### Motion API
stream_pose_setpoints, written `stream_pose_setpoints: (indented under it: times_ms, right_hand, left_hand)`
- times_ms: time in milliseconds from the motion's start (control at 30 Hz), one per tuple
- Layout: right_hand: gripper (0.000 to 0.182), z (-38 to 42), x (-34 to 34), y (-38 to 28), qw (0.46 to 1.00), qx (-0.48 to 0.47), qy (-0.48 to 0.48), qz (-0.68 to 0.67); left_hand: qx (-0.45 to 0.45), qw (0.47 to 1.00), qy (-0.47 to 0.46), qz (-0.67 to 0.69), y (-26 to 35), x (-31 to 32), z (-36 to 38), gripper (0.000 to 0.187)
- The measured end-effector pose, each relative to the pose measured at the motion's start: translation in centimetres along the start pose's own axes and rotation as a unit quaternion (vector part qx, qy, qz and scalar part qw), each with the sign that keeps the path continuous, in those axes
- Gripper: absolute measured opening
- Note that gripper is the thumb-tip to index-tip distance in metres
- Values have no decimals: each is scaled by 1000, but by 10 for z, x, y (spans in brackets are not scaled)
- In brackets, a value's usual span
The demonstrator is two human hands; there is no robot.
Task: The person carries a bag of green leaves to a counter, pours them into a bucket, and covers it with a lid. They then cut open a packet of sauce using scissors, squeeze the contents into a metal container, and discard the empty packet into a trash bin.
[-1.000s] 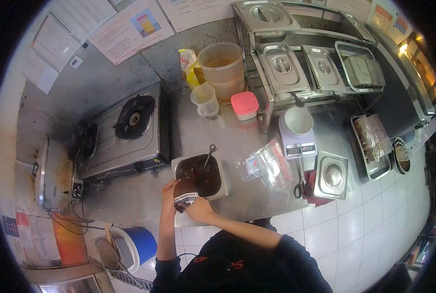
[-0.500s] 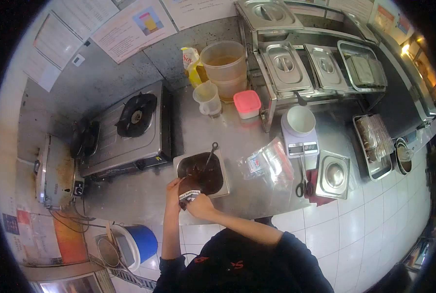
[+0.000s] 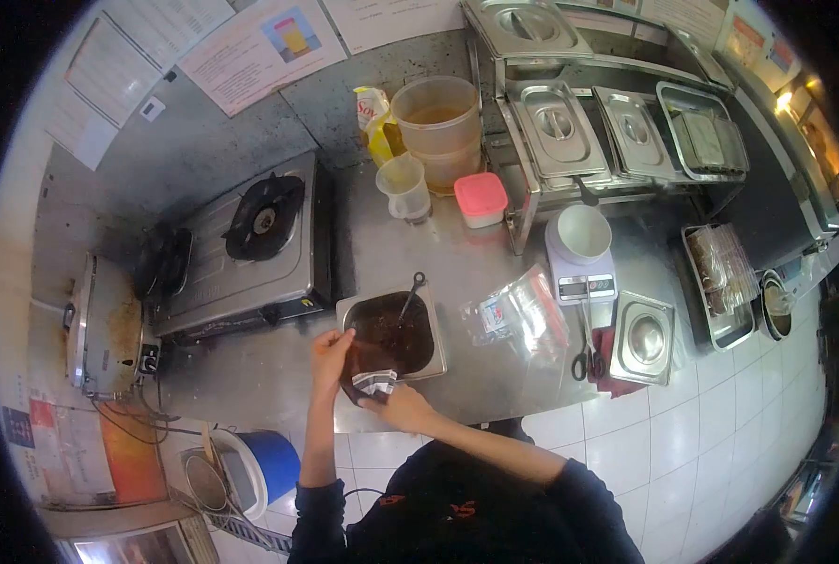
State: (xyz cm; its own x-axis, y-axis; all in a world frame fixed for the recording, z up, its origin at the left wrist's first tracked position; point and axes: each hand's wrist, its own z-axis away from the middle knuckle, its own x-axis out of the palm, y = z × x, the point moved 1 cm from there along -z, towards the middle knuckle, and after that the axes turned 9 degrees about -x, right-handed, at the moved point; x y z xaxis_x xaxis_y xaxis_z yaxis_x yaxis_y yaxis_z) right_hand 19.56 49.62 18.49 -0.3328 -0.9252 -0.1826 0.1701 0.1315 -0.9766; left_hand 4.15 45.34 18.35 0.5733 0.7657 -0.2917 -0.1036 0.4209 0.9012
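A dark brown sauce pouch point(image 3: 374, 361) with a black-and-white label is tilted over the near left part of a steel food pan point(image 3: 441, 352). My left hand point(image 3: 329, 359) pinches the pouch's far left edge beside the pan's rim. My right hand point(image 3: 405, 408) is closed round its near end, just below the label. Dark brown sauce point(image 3: 408, 331) lies in the pan, and a black-handled utensil point(image 3: 414, 293) leans in it against the far side. The pouch's mouth cannot be made out.
A gas stove point(image 3: 250, 244) stands left of the pan. To the right lie plastic bags point(image 3: 523, 315), a kitchen scale point(image 3: 584, 282) with a white bowl point(image 3: 584, 232), scissors point(image 3: 586, 352) and a steel lid point(image 3: 642, 338). Behind are a measuring jug point(image 3: 403, 185), a large tub point(image 3: 438, 132) and a pink-lidded box point(image 3: 481, 195).
The pouch's label has shifted slightly right and down. My left hand has moved up and a little left on the pouch; my right hand has moved slightly right and down.
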Motion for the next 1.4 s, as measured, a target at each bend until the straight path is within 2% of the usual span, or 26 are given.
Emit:
stream_pose_setpoints:
  times_ms: [33,67,133,167,233,267,333,367,433,467,533,567,633,667,733,800,867,933,967,1000,1033,1067,1133,1200,1267,1400]
  right_hand:
    - [32,6,-7,-6,994,82,-73,-28]
    - [32,8,-4,1,993,85,-73,-27]
    - [32,11,8,25,999,-20,-33,-12]
    - [32,12,12,34,999,-19,-33,-10]
    - [29,14,16,45,993,41,-57,-96]
    - [29,19,16,45,993,42,-59,-94]
    - [25,30,14,44,956,49,-64,-280]
    - [25,31,12,45,956,50,-66,-280]
    - [19,32,8,48,959,115,-82,-247]
    - [19,33,13,50,959,115,-84,-246]
    - [23,36,21,50,976,29,44,-209]
    - [23,35,21,50,977,29,43,-209]
    - [33,32,18,51,996,57,27,-59]
    - [33,32,20,54,996,57,26,-59]
    - [43,30,21,63,997,15,9,74]
    - [44,33,2,35,991,29,-24,126]
    - [46,30,-7,28,981,43,-59,178]
    - [51,24,-4,46,977,114,-167,65]
    - [51,21,2,58,977,113,-167,65]
    - [55,19,11,69,928,145,-189,-286]
    - [62,18,15,68,762,157,-187,-600]
    - [62,17,16,70,762,157,-188,-600]
    - [70,16,17,68,734,86,-261,-621]
    - [64,8,16,64,734,72,-260,-623]
    - [54,-1,19,58,734,44,-259,-626]
    - [37,-16,38,61,785,119,-220,-566]
  left_hand:
    - [-2,1000,-1,2,-1,-2,-2,31]
    - [36,999,-2,-27,-3,-5,-6,33]
    - [71,996,-4,-54,-9,-6,-10,36]
    - [73,997,6,-39,-11,-4,-13,37]
    - [76,997,15,-22,-12,-4,-14,39]
    - [89,996,6,-29,-12,-4,-12,39]
    - [102,994,-1,-35,-14,-5,-11,40]
    - [110,993,5,-36,-17,-6,-13,40]
    - [116,993,12,-34,-22,-6,-14,41]
    - [86,995,8,-41,-25,-5,-13,40]
    - [57,997,5,-46,-23,-6,-11,39]
    - [56,998,-9,-36,-19,-8,-7,36]
    - [54,998,-22,-26,-16,-13,-1,33]
    - [57,997,-32,-44,-18,-18,2,29]
    - [60,995,-40,-62,-19,-25,13,26]
    - [6,997,-44,-57,-18,-28,27,17]
    - [2,998,-48,-38,-16,-30,39,14]
    - [-4,998,-52,-21,-15,-32,49,12]
    - [-9,998,-59,-20,-13,-33,52,10]
    - [-14,997,-67,-19,-13,-34,54,10]
    - [-12,998,-67,-19,-17,-35,52,10]
    - [10,995,-100,-13,-24,-37,47,9]
    - [33,991,-133,-9,-25,-38,46,8]
    - [-57,989,-134,18,-18,-34,51,7]
    - [-58,988,-135,42,-15,-30,53,8]
    - [-39,990,-113,78,-21,-30,52,6]
